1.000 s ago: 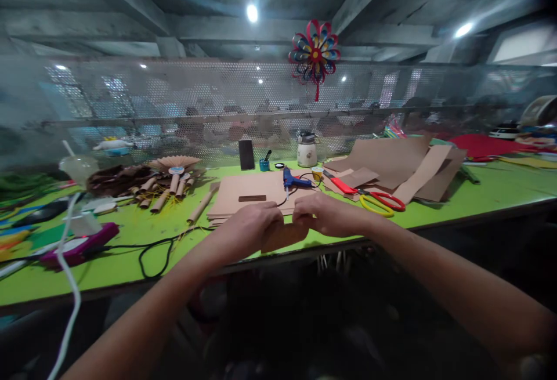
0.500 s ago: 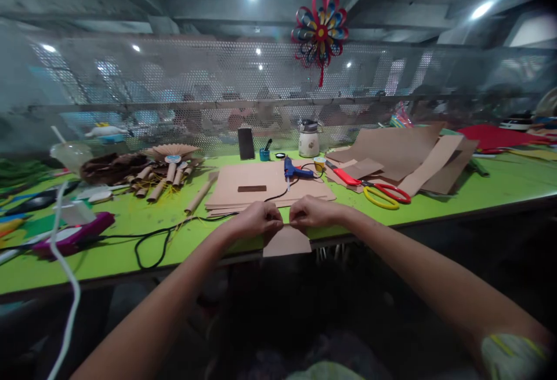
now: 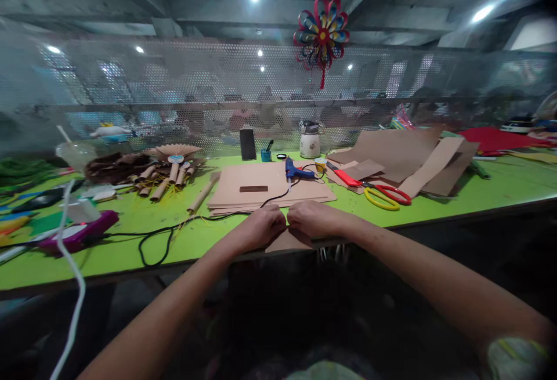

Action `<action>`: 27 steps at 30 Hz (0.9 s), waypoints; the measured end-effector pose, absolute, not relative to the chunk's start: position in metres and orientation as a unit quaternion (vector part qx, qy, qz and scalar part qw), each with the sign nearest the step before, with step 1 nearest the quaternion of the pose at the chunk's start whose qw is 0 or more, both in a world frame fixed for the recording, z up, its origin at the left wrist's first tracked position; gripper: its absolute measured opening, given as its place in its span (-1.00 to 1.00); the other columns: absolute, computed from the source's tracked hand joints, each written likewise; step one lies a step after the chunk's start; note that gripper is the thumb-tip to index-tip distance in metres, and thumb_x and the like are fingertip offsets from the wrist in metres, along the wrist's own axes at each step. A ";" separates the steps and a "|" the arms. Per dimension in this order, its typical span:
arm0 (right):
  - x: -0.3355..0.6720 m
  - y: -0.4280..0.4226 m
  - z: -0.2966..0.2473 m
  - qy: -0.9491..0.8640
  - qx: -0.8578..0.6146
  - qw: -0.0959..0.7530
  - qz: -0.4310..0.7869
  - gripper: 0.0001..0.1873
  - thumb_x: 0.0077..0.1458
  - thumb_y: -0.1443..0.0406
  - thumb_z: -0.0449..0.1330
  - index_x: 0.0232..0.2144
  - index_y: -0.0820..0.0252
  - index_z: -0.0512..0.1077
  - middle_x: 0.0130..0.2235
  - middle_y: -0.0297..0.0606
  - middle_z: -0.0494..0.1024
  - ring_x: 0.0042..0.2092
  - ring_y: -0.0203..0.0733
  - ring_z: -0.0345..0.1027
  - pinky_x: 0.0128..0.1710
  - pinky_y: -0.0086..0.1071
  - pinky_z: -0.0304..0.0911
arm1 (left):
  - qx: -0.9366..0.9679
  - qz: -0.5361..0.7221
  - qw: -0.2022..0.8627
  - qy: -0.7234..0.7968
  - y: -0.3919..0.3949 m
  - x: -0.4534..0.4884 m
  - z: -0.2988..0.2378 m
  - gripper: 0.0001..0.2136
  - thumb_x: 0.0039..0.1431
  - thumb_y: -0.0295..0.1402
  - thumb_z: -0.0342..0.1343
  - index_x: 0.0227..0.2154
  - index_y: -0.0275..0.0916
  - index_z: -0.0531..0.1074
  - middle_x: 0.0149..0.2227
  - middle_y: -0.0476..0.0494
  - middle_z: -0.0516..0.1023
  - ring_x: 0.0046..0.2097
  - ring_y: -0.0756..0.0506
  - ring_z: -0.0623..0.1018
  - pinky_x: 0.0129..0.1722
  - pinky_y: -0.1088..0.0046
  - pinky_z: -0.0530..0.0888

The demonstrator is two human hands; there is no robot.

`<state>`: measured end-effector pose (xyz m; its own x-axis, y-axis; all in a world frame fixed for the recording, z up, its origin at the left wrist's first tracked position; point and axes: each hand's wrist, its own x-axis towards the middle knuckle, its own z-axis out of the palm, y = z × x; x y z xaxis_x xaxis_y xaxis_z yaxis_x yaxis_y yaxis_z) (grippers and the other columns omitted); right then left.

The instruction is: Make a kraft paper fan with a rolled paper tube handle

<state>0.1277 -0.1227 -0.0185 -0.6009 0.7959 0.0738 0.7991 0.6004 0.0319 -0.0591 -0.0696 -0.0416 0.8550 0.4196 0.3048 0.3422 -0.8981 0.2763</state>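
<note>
At the front edge of the green table, my left hand [image 3: 266, 224] and my right hand [image 3: 311, 219] pinch a piece of brown paper [image 3: 288, 243] between them, fingers curled and almost meeting. Its lower part hangs toward me past the edge; the upper part is hidden under my fingers. Just beyond lies a stack of brown paper sheets [image 3: 230, 178] with a small bundle of dark brown strips [image 3: 253, 189] on top. A blue glue gun [image 3: 299, 170] rests on the stack's right side, its black cord trailing left.
Red and yellow-handled scissors [image 3: 380, 194] lie to the right, by large brown paper pieces [image 3: 391, 151]. Paper fans [image 3: 174, 162] with rolled handles and a purple power strip [image 3: 82, 232] are at left. A white jug [image 3: 310, 141] and phone [image 3: 248, 144] stand behind.
My hands have dipped slightly and closed in on the paper, which now shows less of its surface and looks more tilted. The view has shifted a little.
</note>
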 end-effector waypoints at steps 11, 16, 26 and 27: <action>0.145 -0.129 -0.023 -0.898 -0.439 0.027 -0.034 -0.85 0.09 0.40 0.09 -0.40 0.29 0.47 -0.37 -0.17 0.48 -0.36 -0.24 0.29 -0.40 -0.44 0.04 | 0.964 0.161 0.077 0.199 -0.079 -0.079 -0.034 -0.80 0.24 -0.46 -0.08 -0.45 -0.29 0.41 -0.36 -0.10 0.33 -0.32 -0.03 0.36 -0.34 0.48 0.29; 0.148 -0.138 -0.021 -0.903 -0.425 0.065 -0.014 -0.91 0.08 0.43 0.10 -0.39 0.28 0.41 -0.36 -0.21 0.43 -0.35 -0.26 0.23 -0.40 -0.45 0.03 | 0.964 0.163 0.087 0.193 -0.083 -0.084 -0.033 -0.82 0.21 -0.49 -0.08 -0.43 -0.28 0.39 -0.34 -0.11 0.31 -0.31 -0.03 0.35 -0.34 0.48 0.28; 0.149 -0.146 -0.024 -0.904 -0.420 0.078 -0.015 -0.89 -0.01 0.50 0.14 -0.37 0.28 0.37 -0.31 -0.20 0.37 -0.30 -0.25 0.21 -0.37 -0.45 0.05 | 0.976 0.151 -0.011 0.158 -0.089 -0.086 -0.032 -0.88 0.14 -0.57 -0.02 -0.35 -0.27 0.38 -0.26 -0.16 0.34 -0.18 -0.11 0.35 -0.18 0.38 0.33; 0.148 -0.145 -0.027 -0.903 -0.422 0.076 -0.038 -0.91 0.00 0.48 0.14 -0.38 0.28 0.37 -0.31 -0.19 0.36 -0.30 -0.24 0.20 -0.38 -0.44 0.04 | 0.976 0.146 -0.039 0.157 -0.091 -0.086 -0.032 -0.90 0.14 -0.55 0.00 -0.34 -0.27 0.38 -0.27 -0.17 0.35 -0.17 -0.12 0.34 -0.16 0.35 0.32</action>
